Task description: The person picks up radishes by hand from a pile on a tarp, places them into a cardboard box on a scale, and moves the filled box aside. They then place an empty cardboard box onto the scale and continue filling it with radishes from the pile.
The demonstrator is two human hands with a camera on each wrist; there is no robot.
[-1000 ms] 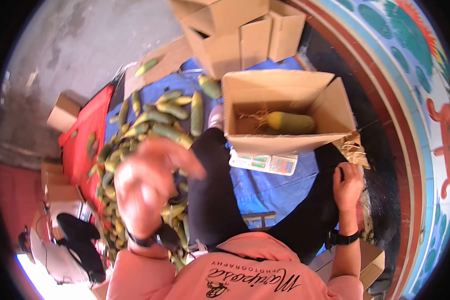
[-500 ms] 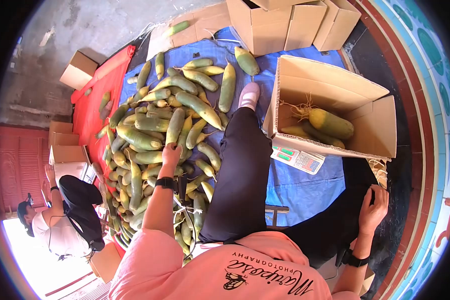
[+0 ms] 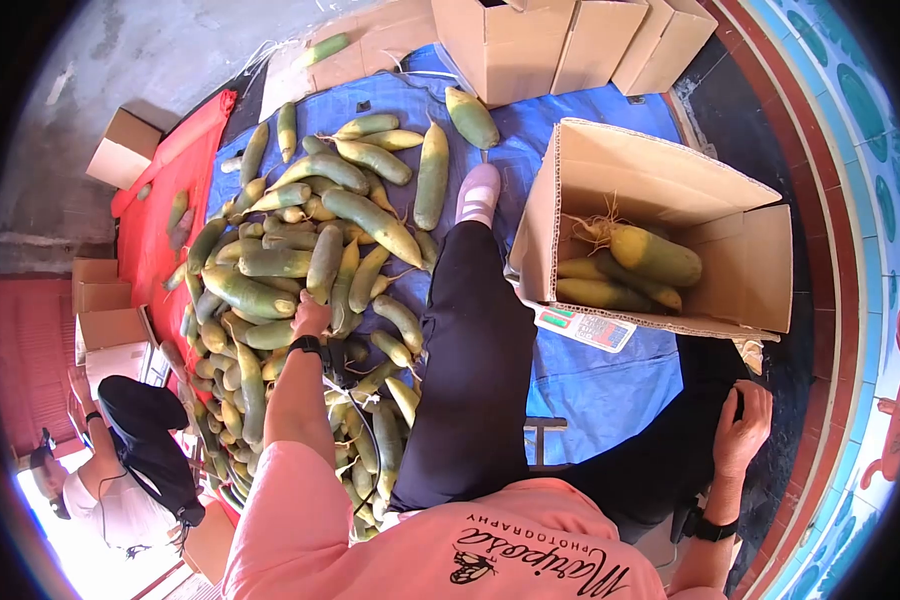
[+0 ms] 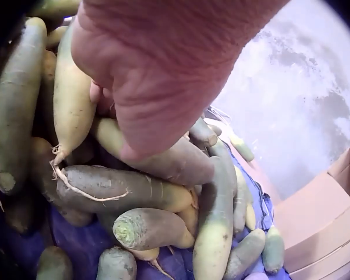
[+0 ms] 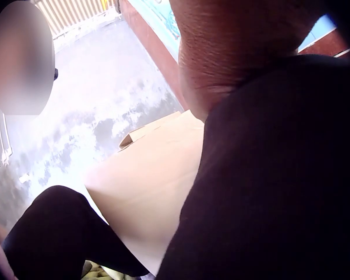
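Note:
Green radishes [image 3: 370, 225] with pale yellowish tips lie in a large heap on a blue tarp. My left hand [image 3: 313, 318] reaches into this heap and grips the near end of one green radish [image 3: 325, 262]. Close up in the left wrist view, the thumb presses on the held radish [image 4: 175, 163] while most of the fingers are hidden behind the hand. My right hand [image 3: 745, 425] rests on my right knee with its fingers loosely bent, holding nothing. Several radishes [image 3: 660, 255], one with stringy roots, lie inside an open cardboard box [image 3: 660, 160].
Under the box's near edge shows a digital scale [image 3: 585, 328] with green displays. More cardboard boxes [image 3: 520, 50] stand at the back. A person [image 3: 120, 490] sits at the far left, near a red sheet [image 3: 165, 170]. My left leg [image 3: 480, 350] lies between heap and box.
My left hand, blurred above the heap a second ago, has come down onto a radish and now holds its near end. The head view has shifted. The right hand stays on the knee.

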